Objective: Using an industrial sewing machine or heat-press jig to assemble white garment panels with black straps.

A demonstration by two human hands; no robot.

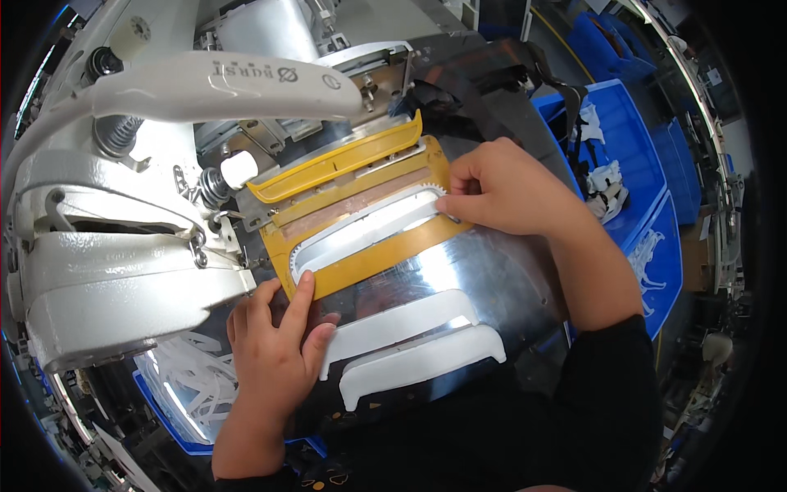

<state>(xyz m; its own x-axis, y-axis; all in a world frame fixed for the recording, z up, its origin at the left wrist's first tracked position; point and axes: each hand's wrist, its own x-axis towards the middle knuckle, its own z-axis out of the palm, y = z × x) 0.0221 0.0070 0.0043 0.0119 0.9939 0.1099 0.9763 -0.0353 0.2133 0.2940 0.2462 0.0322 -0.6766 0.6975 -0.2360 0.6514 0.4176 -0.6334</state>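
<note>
A yellow frame [369, 261] lies on the shiny metal work plate, its raised yellow bar [340, 160] tilted up along the far side. Inside its opening sits a long white strip [361, 234] with curved ends and a toothed edge. My left hand [277, 348] rests at the near left corner, fingers apart, with the index fingertip pressing the frame beside the strip's left end. At the strip's right end, my right hand [492, 193] has thumb and index finger closed on its edge. Two loose white curved strips [402, 324] [422, 365] lie nearer me.
A white sewing machine [123, 271] stands close on the left, with a pale lamp arm [229, 86] reaching over. Blue bins [635, 148] holding white pieces stand at the right. Another blue bin [193, 447] with white strips is at the lower left.
</note>
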